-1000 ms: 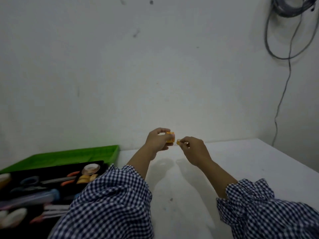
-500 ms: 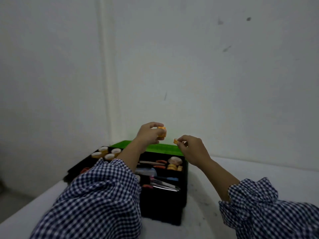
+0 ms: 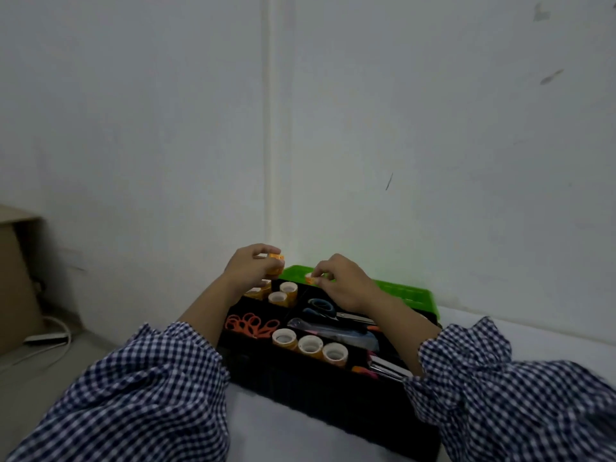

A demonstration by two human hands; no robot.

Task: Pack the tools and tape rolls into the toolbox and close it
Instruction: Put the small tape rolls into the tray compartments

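Sleeves: checked left sleeve (image 3: pixel 140 388) and right sleeve (image 3: pixel 500 388) fill the bottom corners.
Table: a white table (image 3: pixel 266 428) carries the toolbox.
Toolbox: the black toolbox (image 3: pixel 316 388) stands open between the forearms, split into compartments.
Front row: three tape rolls (image 3: pixel 310 345) stand side by side, holes up, in the near compartment.
Left compartment: orange rings (image 3: pixel 253 325) lie in a loose heap.
Middle: scissors (image 3: pixel 321 306) with dark blue handles lie flat, partly under the right wrist.
Back compartment: two more rolls (image 3: pixel 283 293) stand upright, touching.
Left hand: the left hand (image 3: pixel 248 271) is curled around an orange tape roll (image 3: pixel 275 263), held above the box's far left corner.
Right hand: the right hand (image 3: pixel 343 288) pinches a small orange piece (image 3: pixel 310 279) between thumb and fingertips, above the far edge.
Lid: the green lid (image 3: pixel 400 291) lies open behind the box, against the wall.
Far left: a cardboard box (image 3: pixel 13 278) and a white cable (image 3: pixel 56 331) sit on the floor.
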